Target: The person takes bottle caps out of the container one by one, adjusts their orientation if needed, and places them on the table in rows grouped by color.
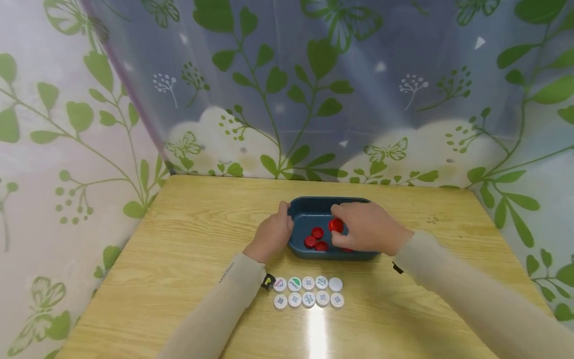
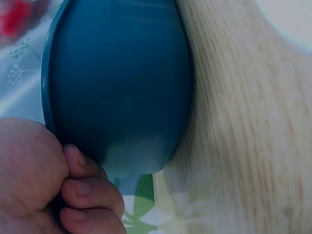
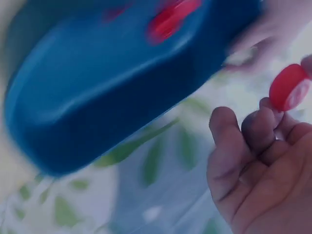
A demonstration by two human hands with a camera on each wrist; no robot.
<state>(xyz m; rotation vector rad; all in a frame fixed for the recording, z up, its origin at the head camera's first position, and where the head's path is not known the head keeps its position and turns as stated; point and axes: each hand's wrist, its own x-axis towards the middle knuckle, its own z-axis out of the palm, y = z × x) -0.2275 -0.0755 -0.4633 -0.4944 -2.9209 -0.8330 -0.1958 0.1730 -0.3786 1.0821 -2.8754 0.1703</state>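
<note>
My left hand (image 1: 273,232) grips the left end of a dark blue oblong box (image 1: 332,256), with curled fingers close against its wall in the left wrist view. My right hand (image 1: 369,229) is over the box's right part. Between thumb and finger it pinches a red bottle cap (image 3: 288,90), whose paler face shows in the right wrist view. Several more red caps (image 1: 310,242) lie on the box floor, mostly left of the right hand, which partly covers one of them.
On the wooden table (image 1: 202,214), nearer me, several white round caps (image 1: 308,299) stand in two neat rows, some with printed marks. A curtain (image 1: 287,109) with leaves and butterflies hangs behind the table, and similar cloth lines both sides.
</note>
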